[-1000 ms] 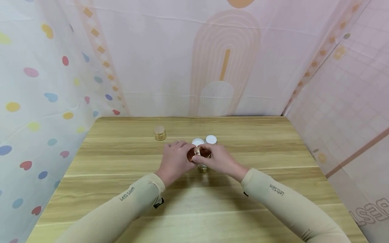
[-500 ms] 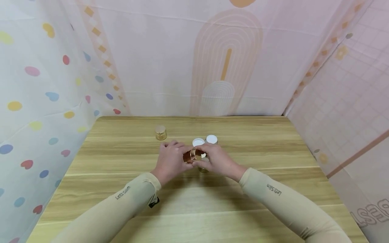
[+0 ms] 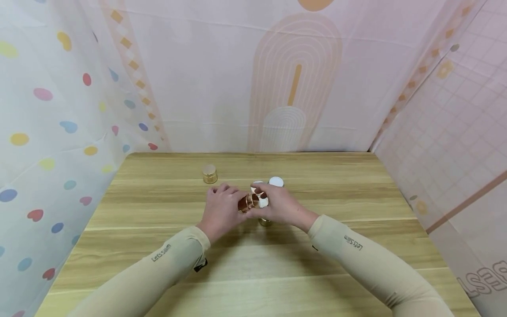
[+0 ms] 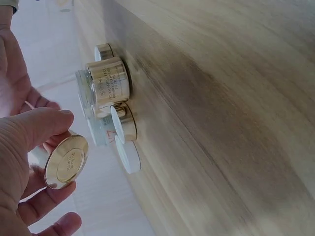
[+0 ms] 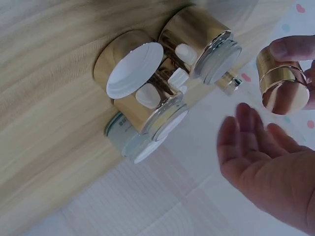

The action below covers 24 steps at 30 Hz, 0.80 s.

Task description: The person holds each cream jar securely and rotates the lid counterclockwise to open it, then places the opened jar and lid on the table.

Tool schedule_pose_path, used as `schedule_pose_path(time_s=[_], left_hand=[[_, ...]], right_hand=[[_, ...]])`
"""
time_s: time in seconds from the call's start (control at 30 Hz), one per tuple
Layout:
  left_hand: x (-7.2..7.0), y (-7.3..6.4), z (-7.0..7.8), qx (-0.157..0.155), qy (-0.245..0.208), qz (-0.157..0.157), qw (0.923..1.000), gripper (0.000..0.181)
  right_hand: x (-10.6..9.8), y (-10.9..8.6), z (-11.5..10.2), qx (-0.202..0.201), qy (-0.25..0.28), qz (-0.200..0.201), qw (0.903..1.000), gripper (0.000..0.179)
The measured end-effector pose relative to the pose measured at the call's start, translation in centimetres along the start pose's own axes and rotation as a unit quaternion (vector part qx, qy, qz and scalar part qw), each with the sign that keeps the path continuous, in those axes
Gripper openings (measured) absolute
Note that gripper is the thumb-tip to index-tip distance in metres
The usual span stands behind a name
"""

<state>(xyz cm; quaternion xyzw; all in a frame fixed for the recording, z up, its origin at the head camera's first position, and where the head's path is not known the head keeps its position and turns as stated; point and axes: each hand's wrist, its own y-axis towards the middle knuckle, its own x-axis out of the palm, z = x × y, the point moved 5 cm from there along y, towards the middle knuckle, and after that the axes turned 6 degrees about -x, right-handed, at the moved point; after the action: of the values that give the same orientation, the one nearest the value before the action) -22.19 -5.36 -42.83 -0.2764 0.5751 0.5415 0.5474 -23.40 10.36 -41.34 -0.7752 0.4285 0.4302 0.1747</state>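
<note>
My left hand (image 3: pixel 222 209) grips a shiny gold cosmetic jar (image 5: pixel 283 83), tilted on its side above the table. A seam runs round the jar between its two gold parts. The left wrist view shows one round end of it with small raised lettering. My right hand (image 5: pixel 266 162) is close beside the jar, fingers bent loosely and holding nothing; a gap shows between them in the right wrist view. Below stand a printed gold jar (image 4: pixel 110 81), another gold jar (image 5: pixel 142 110) and a greenish glass jar (image 5: pixel 118 132). A gold lid (image 5: pixel 135 69) leans with its white inside showing.
A gold jar (image 3: pixel 210 174) stands alone at the back left of the wooden table (image 3: pixel 166 176). Behind my right hand lies a white-topped round piece (image 3: pixel 276 182). Patterned cloth (image 3: pixel 206 88) hangs along the table's back and sides.
The gold jar has shifted slightly left and turned in my hands. My right fingers, earlier pinching its end, have spread away from it. My left hand still grips it.
</note>
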Motion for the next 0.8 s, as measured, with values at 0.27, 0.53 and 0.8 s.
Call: schedule_pose_path(time_s=[0.27, 0.53, 0.8], left_hand=[[0.3, -0.1, -0.3, 0.014, 0.005, 0.003, 0.9999, 0.055], [1.5, 0.4, -3.3, -0.080, -0.055, -0.069, 0.9929, 0.056], [2.3, 1.8, -6.1, -0.139, -0.103, -0.079, 0.9817, 0.050]], right_hand=[[0.3, 0.5, -0.1, 0.003, -0.026, -0.023, 0.9994, 0.030], [-0.8, 2.1, 0.1, -0.019, -0.009, 0.002, 0.9998, 0.039], [0.7, 5.7, 0.9, -0.026, -0.066, -0.037, 0.9968, 0.050]])
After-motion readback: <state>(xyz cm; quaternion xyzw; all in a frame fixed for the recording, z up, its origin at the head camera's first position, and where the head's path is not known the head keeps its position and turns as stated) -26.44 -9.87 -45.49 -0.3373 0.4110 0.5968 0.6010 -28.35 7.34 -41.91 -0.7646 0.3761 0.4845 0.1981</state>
